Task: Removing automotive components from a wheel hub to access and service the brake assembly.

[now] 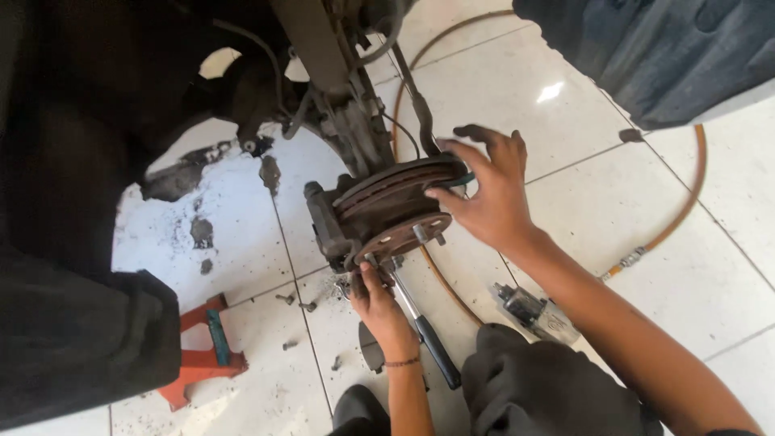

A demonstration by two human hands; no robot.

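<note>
Two bare hands work at a rusty round metal brake disc [393, 202] mounted on the wheel hub of a raised car. The right hand [484, 198] rests against the disc's outer edge, fingers spread apart and curved over the rim. Just below the disc, the left hand [378, 303] is closed around the upper end of a long ratchet wrench with a black grip [424, 331], which slants down past the wrist. Beyond the right forearm lies a grey pneumatic impact tool [537, 313] on the white tiled floor [710, 266]. Well left of the left hand stands an orange jack stand [202, 355].
</note>
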